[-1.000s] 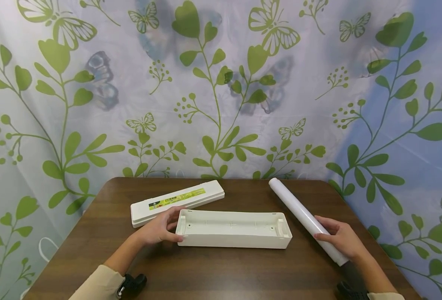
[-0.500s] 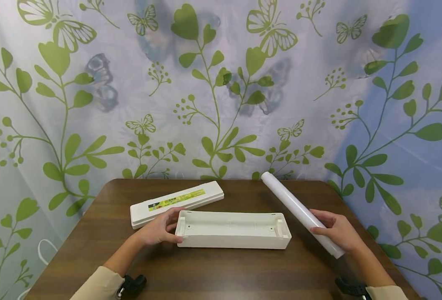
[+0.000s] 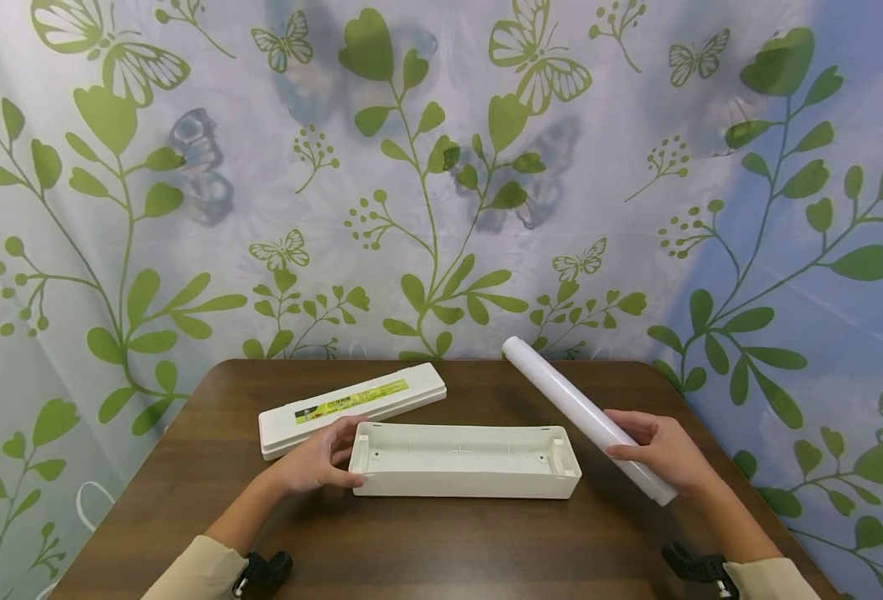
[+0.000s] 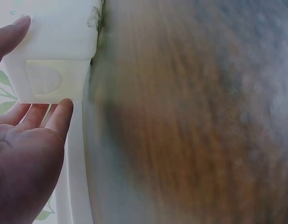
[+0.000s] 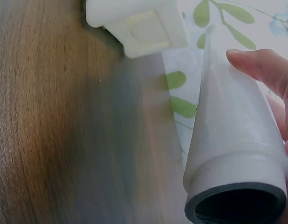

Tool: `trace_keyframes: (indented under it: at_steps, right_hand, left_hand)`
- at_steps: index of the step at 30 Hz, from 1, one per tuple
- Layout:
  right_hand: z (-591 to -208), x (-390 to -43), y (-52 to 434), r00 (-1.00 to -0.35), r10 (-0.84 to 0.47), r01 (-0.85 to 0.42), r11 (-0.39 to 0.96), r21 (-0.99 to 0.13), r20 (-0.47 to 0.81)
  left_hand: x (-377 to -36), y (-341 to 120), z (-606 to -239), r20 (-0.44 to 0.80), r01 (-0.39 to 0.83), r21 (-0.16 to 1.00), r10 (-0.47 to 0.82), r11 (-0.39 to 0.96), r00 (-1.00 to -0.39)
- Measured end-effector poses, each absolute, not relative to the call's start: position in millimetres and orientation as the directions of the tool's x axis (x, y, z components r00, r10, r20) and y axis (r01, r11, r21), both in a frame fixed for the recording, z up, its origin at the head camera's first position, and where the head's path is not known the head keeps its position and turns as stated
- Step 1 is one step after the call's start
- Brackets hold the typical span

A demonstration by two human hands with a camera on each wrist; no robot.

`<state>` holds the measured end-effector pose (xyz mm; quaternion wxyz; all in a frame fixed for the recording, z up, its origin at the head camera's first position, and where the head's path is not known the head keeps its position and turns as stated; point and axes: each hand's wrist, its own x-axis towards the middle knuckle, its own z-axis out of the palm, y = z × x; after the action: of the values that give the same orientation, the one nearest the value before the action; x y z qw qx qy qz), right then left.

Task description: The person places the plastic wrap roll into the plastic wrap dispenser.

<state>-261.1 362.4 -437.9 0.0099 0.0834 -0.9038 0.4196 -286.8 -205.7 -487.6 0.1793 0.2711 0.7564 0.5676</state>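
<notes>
A long white plastic box, open at the top with nothing inside, lies across the middle of the table. My left hand holds its left end, thumb at the front and fingers round the end wall. The left wrist view shows that thumb on the box's side. In my right hand is a roll of cling film, slanted to the right of the box, with its far end raised. Its hollow near end faces the right wrist camera.
Behind the box, to the left, lies its white lid with a yellow-green label. The brown wooden table ends at a curtain printed with leaves and butterflies.
My right hand has lifted the cling film roll off the table and moved it left, towards the box. The left hand and the box have stayed in place.
</notes>
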Motion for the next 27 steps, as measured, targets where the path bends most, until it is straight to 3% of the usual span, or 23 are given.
trace_keyframes:
  at_steps: [27]
  right_hand:
    - [-419, -275, 323, -0.952, -0.278, -0.270, 0.566, -0.779, 0.128]
  left_hand:
    - [-288, -204, -486, 0.025, 0.198, 0.957, 0.623, 0.211, -0.782]
